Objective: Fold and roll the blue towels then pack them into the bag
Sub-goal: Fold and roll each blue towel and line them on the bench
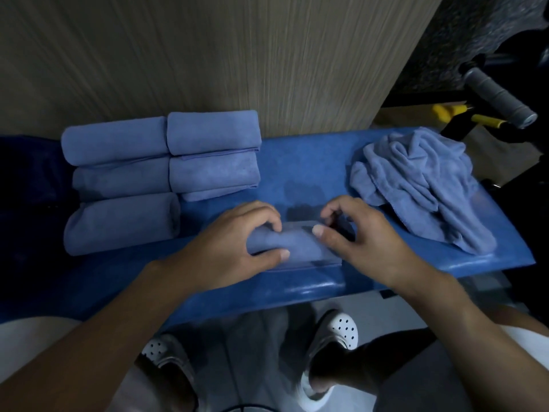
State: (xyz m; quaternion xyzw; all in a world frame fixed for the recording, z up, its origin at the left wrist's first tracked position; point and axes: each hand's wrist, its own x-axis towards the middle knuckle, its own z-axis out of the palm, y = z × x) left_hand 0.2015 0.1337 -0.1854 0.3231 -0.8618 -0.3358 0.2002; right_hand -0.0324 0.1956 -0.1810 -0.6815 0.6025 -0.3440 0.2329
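At tabletop (297,162) near edge: half-rolled towel (297,246), left hand (234,248) and right hand (359,245) fingers curled on it. Five rolled towels (124,179) at left end; crumpled pile (416,185) at right end pending; bag not in view.

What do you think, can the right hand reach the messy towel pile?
Probably yes. The right hand grips the half-rolled towel, so it must let go first, but the messy pile lies close beside it on the blue bench with nothing between them.
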